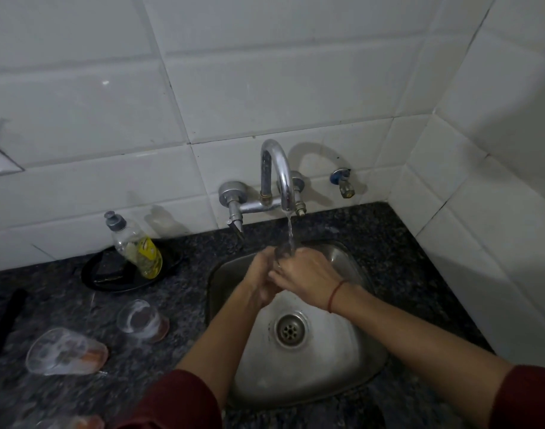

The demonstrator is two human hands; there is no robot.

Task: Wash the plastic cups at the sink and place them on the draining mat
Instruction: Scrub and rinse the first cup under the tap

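Observation:
Both my hands meet under the running stream from the chrome tap (279, 174), over the back of the steel sink (351, 360). My left hand (260, 275) and my right hand (309, 274) overlap with fingers interlaced; whether anything sits between them is hidden. Three clear plastic cups with orange residue are on the dark counter left of the sink. One cup (142, 320) stands tilted near the sink. A second cup (65, 351) lies on its side. A third cup (79, 424) is cut off by the bottom edge.
A dish soap bottle (138, 246) leans on a black plate (110, 281) behind the cups. A dark handle-like object (8, 320) lies at far left. White tiled walls close in behind and on the right. The sink drain (291, 329) is uncovered.

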